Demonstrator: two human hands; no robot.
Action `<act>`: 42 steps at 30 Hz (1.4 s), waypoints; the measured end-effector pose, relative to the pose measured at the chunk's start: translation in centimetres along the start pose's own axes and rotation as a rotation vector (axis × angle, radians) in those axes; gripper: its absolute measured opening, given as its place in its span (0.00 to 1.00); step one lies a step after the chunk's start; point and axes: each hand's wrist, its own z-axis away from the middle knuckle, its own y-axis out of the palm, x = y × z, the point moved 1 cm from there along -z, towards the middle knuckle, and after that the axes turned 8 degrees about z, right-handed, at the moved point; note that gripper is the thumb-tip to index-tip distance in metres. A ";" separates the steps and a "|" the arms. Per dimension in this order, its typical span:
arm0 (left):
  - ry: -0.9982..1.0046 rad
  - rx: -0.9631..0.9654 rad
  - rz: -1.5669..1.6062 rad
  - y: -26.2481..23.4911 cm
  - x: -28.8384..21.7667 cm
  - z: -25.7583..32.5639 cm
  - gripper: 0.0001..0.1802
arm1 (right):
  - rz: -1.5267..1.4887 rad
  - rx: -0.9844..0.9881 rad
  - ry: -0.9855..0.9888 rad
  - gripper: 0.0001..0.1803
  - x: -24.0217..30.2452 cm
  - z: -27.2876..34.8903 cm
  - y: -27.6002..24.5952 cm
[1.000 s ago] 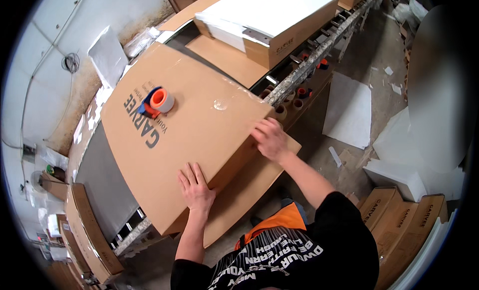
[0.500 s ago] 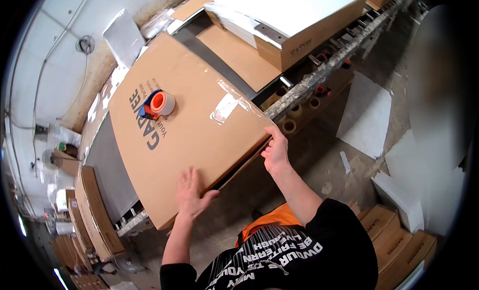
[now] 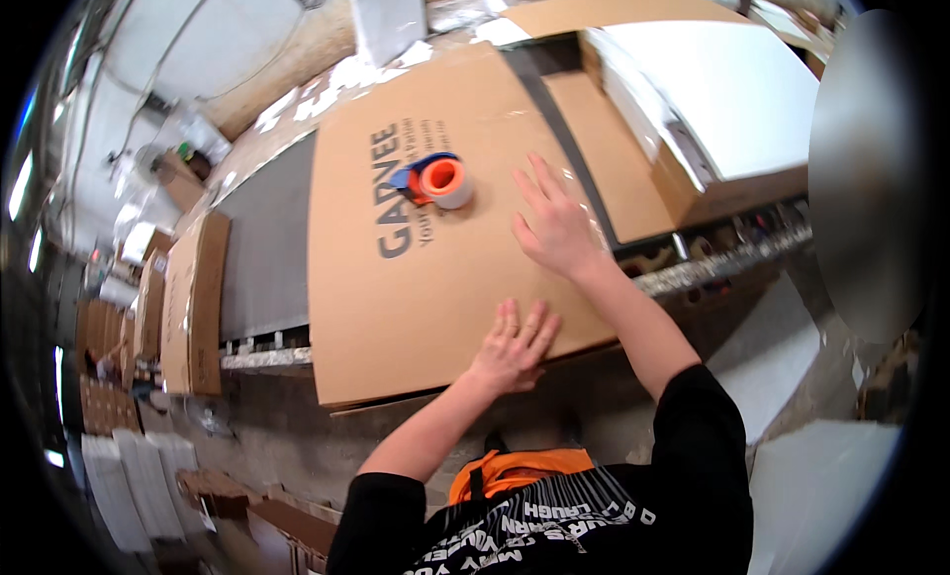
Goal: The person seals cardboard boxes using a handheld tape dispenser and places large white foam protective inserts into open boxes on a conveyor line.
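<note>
A large flat brown cardboard box (image 3: pixel 396 298) with dark printed lettering lies on a conveyor in front of me. An orange tape dispenser with a roll of clear tape (image 3: pixel 438 180) rests on top of it. My left hand (image 3: pixel 515 345) lies flat, fingers spread, on the box's near edge. My right hand (image 3: pixel 556 222) is flat and open on the box top, just right of the tape dispenser, over a strip of clear tape. Neither hand holds anything.
A second brown box (image 3: pixel 712 194) with a white panel (image 3: pixel 722 90) on top sits to the right on the roller conveyor (image 3: pixel 712 263). Flattened cartons (image 3: pixel 188 298) are stacked at left. White foam sheets (image 3: pixel 821 486) lie on the floor at right.
The box now lies flat and square in front of me. My right hand moved from the box's near right edge up onto its top beside the tape dispenser. My left hand stays at the near edge.
</note>
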 end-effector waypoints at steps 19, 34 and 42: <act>-0.068 0.022 0.077 -0.2 0.6 0.7 0.56 | -0.805 0.371 0.833 0.36 -3.2 1.8 -8.0; -0.150 0.074 0.053 -0.4 0.3 1.3 0.55 | 0.424 1.155 0.462 0.23 6.4 15.6 -13.6; -0.123 0.007 0.057 -0.4 0.1 0.9 0.56 | 0.479 1.130 0.332 0.15 5.9 13.4 -10.2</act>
